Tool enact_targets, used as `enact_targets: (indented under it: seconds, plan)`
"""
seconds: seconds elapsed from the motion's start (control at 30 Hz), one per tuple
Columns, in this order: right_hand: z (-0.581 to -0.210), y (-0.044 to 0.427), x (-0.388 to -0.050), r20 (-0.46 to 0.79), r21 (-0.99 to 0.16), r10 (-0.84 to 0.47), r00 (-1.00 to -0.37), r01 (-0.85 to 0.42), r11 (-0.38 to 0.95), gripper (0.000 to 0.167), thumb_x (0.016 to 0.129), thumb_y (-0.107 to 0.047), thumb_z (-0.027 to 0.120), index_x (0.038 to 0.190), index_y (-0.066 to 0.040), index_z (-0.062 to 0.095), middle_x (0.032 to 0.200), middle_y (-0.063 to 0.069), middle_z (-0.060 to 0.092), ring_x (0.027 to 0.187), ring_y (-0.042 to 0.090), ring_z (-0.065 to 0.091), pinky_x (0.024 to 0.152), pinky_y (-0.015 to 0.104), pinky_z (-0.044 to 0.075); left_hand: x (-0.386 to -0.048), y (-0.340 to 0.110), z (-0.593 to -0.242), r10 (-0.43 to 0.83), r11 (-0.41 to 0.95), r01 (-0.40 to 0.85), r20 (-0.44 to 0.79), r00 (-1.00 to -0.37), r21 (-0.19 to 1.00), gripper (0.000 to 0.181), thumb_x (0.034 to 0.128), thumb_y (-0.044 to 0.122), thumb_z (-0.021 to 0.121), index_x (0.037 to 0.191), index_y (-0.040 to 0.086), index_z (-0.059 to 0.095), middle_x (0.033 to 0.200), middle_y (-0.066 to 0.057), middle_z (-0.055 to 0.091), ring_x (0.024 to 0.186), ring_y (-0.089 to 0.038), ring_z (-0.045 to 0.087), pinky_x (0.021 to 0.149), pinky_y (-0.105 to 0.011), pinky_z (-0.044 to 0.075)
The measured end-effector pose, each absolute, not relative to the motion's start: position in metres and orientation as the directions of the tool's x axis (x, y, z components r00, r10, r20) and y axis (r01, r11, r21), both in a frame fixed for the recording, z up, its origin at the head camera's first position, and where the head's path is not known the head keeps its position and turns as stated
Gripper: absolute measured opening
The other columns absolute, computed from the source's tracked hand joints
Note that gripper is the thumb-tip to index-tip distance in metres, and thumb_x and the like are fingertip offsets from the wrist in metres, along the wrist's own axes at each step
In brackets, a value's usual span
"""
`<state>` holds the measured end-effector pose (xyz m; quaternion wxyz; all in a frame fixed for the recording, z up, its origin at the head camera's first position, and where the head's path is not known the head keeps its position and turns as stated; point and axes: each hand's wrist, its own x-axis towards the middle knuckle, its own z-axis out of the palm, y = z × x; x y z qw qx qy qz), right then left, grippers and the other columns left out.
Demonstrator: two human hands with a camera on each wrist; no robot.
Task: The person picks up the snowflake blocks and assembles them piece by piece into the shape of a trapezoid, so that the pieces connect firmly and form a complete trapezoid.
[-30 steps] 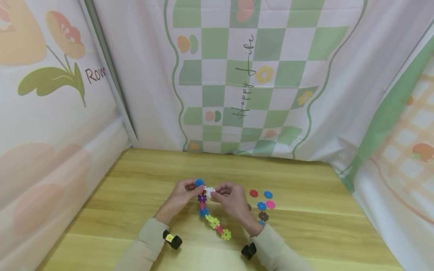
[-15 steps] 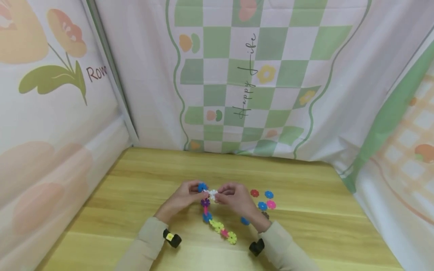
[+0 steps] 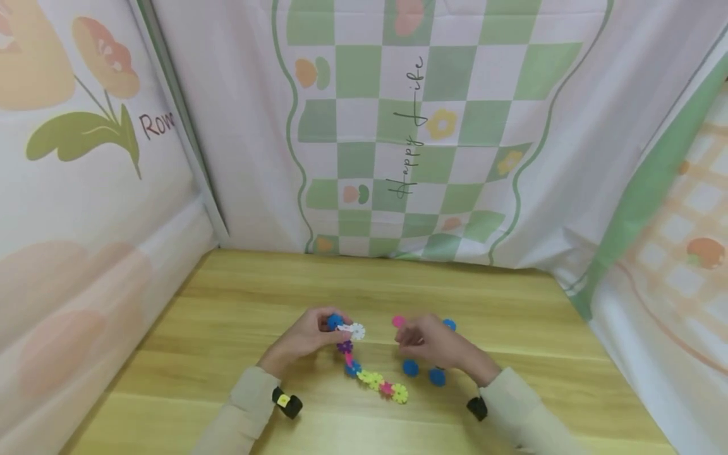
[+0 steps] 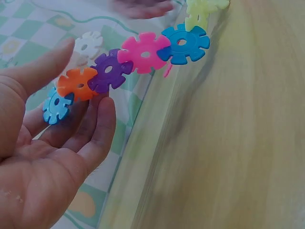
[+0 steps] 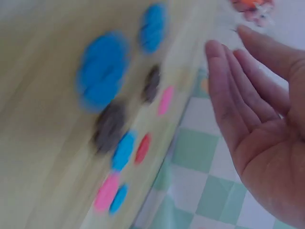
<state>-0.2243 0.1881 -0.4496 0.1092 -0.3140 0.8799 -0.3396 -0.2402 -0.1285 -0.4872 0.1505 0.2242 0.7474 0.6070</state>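
My left hand pinches the upper end of a chain of interlocking flower-shaped plastic discs. In the left wrist view, the thumb and fingers are around an orange disc, with a blue disc below it and a white disc sticking out. A purple disc and a pink disc follow along the chain. It trails toward the front to a yellow disc. My right hand, fingers loosely bent and holding nothing, is above the loose discs; the right wrist view is blurred.
Loose discs lie on the wooden table at the right: a blue disc, another blue disc, a pink disc, a red disc and a brown disc, among others. A checkered curtain hangs behind.
My right hand has let go of the white disc and moved right, over the loose discs. The left hand keeps its hold; the chain's lower end has swung right.
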Motion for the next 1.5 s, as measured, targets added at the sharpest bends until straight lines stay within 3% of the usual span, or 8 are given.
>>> enact_targets:
  seconds: [0.2, 0.47, 0.7, 0.87, 1.03, 1.2, 1.5]
  plan:
    - [-0.459, 0.207, -0.216, 0.009, -0.546, -0.708, -0.706, -0.597, 0.588, 0.022, 0.090, -0.009, 0.083, 0.111, -0.003, 0.078, 0.098, 0.007, 0.078, 0.082, 0.005, 0.070, 0.072, 0.017, 0.059, -0.240, -0.128, -0.485, 0.518, 0.191, 0.154, 0.033, -0.855, 0.969, 0.030, 0.0995, 0.022, 0.075, 0.124, 0.005, 0.071, 0.107, -0.006, 0.071, 0.090, -0.014, 0.067, 0.080, -0.026, 0.060]
    - [-0.472, 0.210, -0.210, -0.019, -0.552, -0.683, -0.730, -0.562, 0.616, 0.025, 0.088, -0.014, 0.085, 0.111, -0.006, 0.078, 0.094, -0.001, 0.068, 0.081, 0.000, 0.059, 0.072, 0.017, 0.056, -0.240, -0.124, -0.479, 0.529, 0.220, 0.148, 0.009, -0.849, 0.964, 0.029, 0.0998, 0.023, 0.075, 0.124, 0.007, 0.072, 0.110, -0.006, 0.071, 0.091, -0.013, 0.066, 0.080, -0.024, 0.058]
    - [-0.473, 0.209, -0.214, -0.032, -0.644, -0.610, -0.792, -0.450, 0.618, 0.014, 0.093, -0.012, 0.081, 0.100, -0.011, 0.069, 0.093, -0.003, 0.072, 0.084, 0.004, 0.066, 0.075, 0.019, 0.057, -0.240, -0.123, -0.477, 0.540, 0.239, 0.155, 0.002, -0.842, 0.958, 0.029, 0.1006, 0.022, 0.074, 0.125, 0.008, 0.071, 0.114, -0.009, 0.070, 0.095, -0.014, 0.066, 0.082, -0.024, 0.058]
    - [-0.469, 0.203, -0.218, -0.003, -0.726, -0.536, -0.844, -0.367, 0.582, 0.011, 0.097, -0.018, 0.078, 0.103, -0.011, 0.071, 0.096, -0.001, 0.073, 0.089, 0.010, 0.068, 0.078, 0.021, 0.059, -0.239, -0.124, -0.476, 0.553, 0.236, 0.181, 0.021, -0.833, 0.955, 0.026, 0.1014, 0.019, 0.072, 0.125, 0.006, 0.071, 0.109, -0.007, 0.070, 0.092, -0.013, 0.064, 0.080, -0.025, 0.057]
    - [-0.462, 0.190, -0.220, -0.065, -0.842, -0.444, -0.894, -0.190, 0.505, 0.023, 0.099, -0.026, 0.076, 0.112, -0.007, 0.073, 0.102, 0.006, 0.076, 0.093, 0.021, 0.073, 0.081, 0.032, 0.064, -0.238, -0.124, -0.474, 0.562, 0.245, 0.211, 0.038, -0.826, 0.946, 0.026, 0.1021, 0.019, 0.071, 0.125, 0.006, 0.071, 0.106, -0.007, 0.070, 0.089, -0.011, 0.064, 0.080, -0.028, 0.058]
    - [-0.455, 0.178, -0.218, -0.138, -0.918, -0.405, -0.904, -0.037, 0.395, 0.033, 0.098, -0.029, 0.077, 0.119, -0.004, 0.073, 0.106, 0.010, 0.078, 0.100, 0.032, 0.077, 0.087, 0.042, 0.066, -0.238, -0.122, -0.474, 0.573, 0.239, 0.222, 0.047, -0.818, 0.945, 0.026, 0.1022, 0.018, 0.071, 0.125, 0.006, 0.071, 0.104, -0.006, 0.072, 0.088, -0.010, 0.066, 0.081, -0.030, 0.060]
    - [-0.454, 0.159, -0.216, -0.204, -0.973, -0.397, -0.895, 0.141, 0.182, 0.040, 0.099, -0.019, 0.076, 0.126, 0.008, 0.066, 0.102, 0.007, 0.079, 0.098, 0.021, 0.077, 0.091, 0.033, 0.064, -0.236, -0.119, -0.472, 0.587, 0.221, 0.261, 0.085, -0.805, 0.940, 0.027, 0.1028, 0.013, 0.069, 0.126, 0.000, 0.068, 0.104, -0.014, 0.073, 0.087, -0.012, 0.068, 0.080, -0.026, 0.061]
